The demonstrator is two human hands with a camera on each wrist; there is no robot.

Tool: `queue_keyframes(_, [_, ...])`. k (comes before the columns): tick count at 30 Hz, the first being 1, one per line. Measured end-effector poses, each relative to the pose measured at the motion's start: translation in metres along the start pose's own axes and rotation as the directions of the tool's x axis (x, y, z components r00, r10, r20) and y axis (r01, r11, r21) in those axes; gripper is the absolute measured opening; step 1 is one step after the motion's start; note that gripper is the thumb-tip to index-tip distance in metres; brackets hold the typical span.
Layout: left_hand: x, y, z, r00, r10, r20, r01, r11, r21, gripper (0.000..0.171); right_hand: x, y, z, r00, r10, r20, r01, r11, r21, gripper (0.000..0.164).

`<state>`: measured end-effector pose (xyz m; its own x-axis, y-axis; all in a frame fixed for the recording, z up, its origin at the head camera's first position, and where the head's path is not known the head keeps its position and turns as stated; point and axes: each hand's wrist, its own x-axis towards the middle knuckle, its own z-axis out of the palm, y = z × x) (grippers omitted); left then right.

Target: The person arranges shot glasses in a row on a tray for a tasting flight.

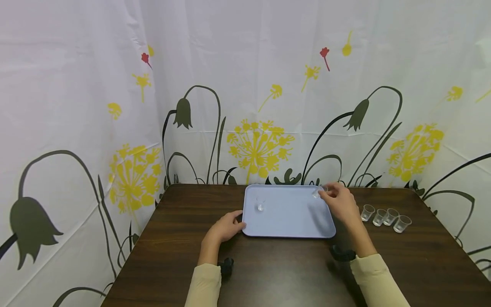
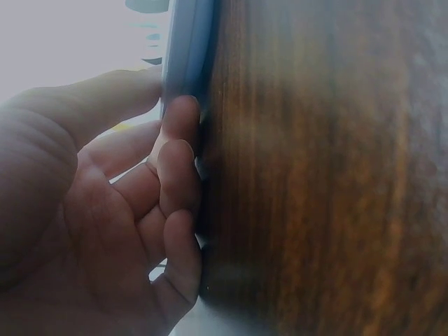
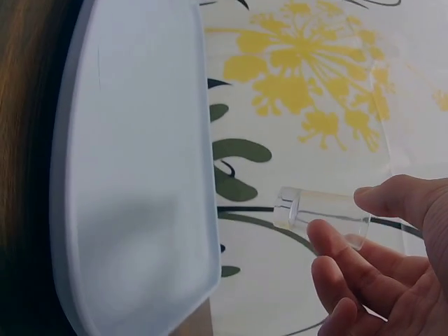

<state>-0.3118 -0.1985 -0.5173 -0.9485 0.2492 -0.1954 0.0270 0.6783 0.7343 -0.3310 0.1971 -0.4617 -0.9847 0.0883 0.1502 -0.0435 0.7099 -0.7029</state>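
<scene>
A pale blue tray (image 1: 289,232) lies on the dark wooden table, with one small clear plastic cup (image 1: 261,205) standing near its left end. At the tray's left edge, my left hand (image 1: 226,226) pinches the rim between thumb and fingers; the left wrist view shows the fingertips (image 2: 183,119) against the tray side (image 2: 185,56). Over the tray's far right corner, my right hand (image 1: 339,202) holds another clear cup (image 3: 325,211) by its upper part, thumb on one side and fingers on the other. In the right wrist view its base appears raised off the tray.
Several more clear cups (image 1: 391,216) stand in a group on the table (image 1: 291,273), to the right of the tray. A white curtain (image 1: 245,64) with printed flowers hangs right behind the table's far edge.
</scene>
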Motion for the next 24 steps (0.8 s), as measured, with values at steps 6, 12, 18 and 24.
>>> queue_keyframes(6, [-0.007, 0.003, 0.000, 1.000, 0.016, -0.017, -0.016, 1.000, 0.017, 0.061, -0.001, -0.005, 0.007, 1.000, -0.009, 0.008, 0.009, 1.000, 0.005, 0.054])
queue_keyframes(12, [0.001, 0.000, 0.005, 1.000, -0.003, -0.025, 0.004, 1.000, 0.023, 0.062, -0.001, -0.013, 0.015, 1.000, -0.019, -0.002, 0.019, 0.999, -0.036, 0.052])
queue_keyframes(18, [0.031, -0.038, 0.013, 1.000, -0.001, 0.011, 0.000, 0.999, 0.038, 0.069, -0.002, -0.021, 0.028, 0.998, -0.056, 0.019, 0.057, 0.997, -0.057, 0.049])
queue_keyframes(24, [0.044, -0.053, 0.018, 1.000, -0.015, 0.010, 0.015, 0.999, 0.029, 0.070, -0.002, -0.032, 0.037, 0.996, -0.081, 0.041, 0.083, 0.994, -0.067, 0.050])
